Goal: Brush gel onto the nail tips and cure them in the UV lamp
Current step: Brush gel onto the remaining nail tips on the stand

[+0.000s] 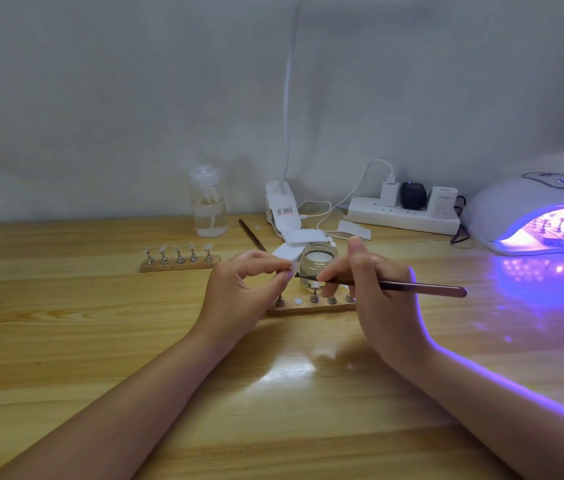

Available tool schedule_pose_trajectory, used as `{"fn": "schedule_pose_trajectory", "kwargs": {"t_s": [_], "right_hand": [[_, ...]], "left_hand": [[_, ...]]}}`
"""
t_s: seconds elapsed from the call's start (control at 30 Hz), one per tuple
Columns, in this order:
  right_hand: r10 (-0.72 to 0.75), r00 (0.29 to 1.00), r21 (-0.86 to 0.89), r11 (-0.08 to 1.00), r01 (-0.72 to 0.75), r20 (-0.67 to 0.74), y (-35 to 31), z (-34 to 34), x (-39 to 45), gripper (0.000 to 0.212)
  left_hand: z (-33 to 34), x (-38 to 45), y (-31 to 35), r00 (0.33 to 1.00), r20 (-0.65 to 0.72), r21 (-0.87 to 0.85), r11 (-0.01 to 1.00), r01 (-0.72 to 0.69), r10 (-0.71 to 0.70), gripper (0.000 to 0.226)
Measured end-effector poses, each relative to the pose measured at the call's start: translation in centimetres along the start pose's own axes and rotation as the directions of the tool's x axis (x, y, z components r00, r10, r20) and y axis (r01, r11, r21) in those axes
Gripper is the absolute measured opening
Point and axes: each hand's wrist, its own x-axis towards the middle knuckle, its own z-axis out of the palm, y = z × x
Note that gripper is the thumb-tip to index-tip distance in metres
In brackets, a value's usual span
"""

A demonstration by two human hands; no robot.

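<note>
Left hand [239,289] pinches a nail tip [291,268] above the near holder strip [308,308]. Right hand [374,289] grips a brush [412,286], its bristle end at the tip. Open gel jar [318,259] stands just behind. UV lamp [530,216], lit violet, sits far right on the surface [100,341], a strip inside. Second strip [180,261] left. Clip label [284,212] print illegible.

Gel jar [318,263] behind holder strip [308,308]; UV lamp [516,209] far right.
</note>
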Motion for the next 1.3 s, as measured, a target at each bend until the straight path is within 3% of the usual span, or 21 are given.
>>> {"fn": "schedule_pose_trajectory", "kwargs": {"t_s": [0.13,0.27,0.5,0.83,1.3], "right_hand": [[-0.032,0.999,0.034,0.999,0.034,-0.034,0.01,-0.14,0.12,0.047],[-0.085,0.996,-0.039,0.996,0.085,-0.017,0.04,0.07,0.26,0.039],[-0.018,1.000,0.009,1.000,0.018,0.007,0.25,0.07,0.05,0.041],[-0.071,0.997,0.012,0.997,0.071,-0.031,0.20,0.06,0.10,0.042],[-0.013,1.000,0.052,0.999,0.014,-0.013,0.15,0.05,-0.32,0.047]], "left_hand": [[0.01,0.01,-0.03,1.000,-0.002,-0.012,1.000,0.006,-0.006,0.015],[0.06,0.03,-0.17,1.000,0.001,-0.016,1.000,0.002,-0.002,0.015],[0.09,0.06,-0.13,1.000,-0.010,-0.018,1.000,0.013,-0.014,0.018],[-0.05,0.02,-0.01,1.000,-0.002,-0.010,1.000,0.014,-0.014,0.017],[0.01,0.00,-0.06,0.995,-0.024,-0.072,0.993,0.090,-0.092,0.014]]}}
